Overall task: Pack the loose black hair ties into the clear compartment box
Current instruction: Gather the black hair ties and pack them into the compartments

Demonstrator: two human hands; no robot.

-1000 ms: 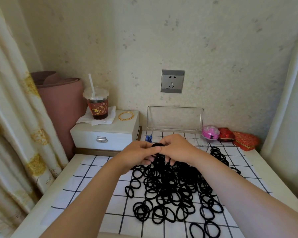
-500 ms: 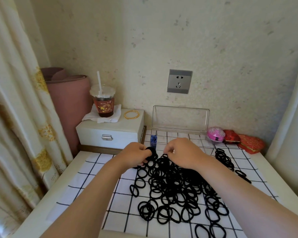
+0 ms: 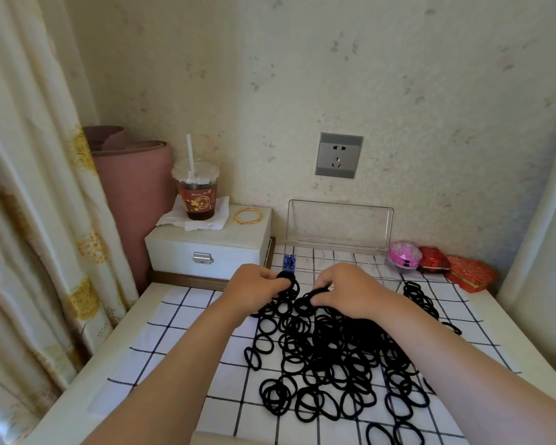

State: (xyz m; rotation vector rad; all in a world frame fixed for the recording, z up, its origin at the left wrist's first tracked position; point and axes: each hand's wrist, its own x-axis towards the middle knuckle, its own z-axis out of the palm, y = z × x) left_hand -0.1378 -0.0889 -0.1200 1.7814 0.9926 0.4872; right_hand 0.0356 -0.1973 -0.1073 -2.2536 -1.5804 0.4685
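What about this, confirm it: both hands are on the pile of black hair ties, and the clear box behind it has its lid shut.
The lid is wrong. The left hand and right hand are on the pile of black hair ties, but the clear box behind it has its lid standing open, as the head view shows.

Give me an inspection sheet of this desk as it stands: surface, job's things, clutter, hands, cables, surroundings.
Surface: table under a white grid cloth.
Job's things: black hair ties heaped loose on the cloth; clear compartment box behind them, lid upright against the wall, something blue in its left end.
Clutter: white drawer box bearing a drink cup and gold bangle; pink ball and red boxes at right.
Hands: left hand grips a bunch of ties; right hand pinches ties on the heap.
Cables: nothing seen.
Surroundings: wall socket, curtain, rolled mat.
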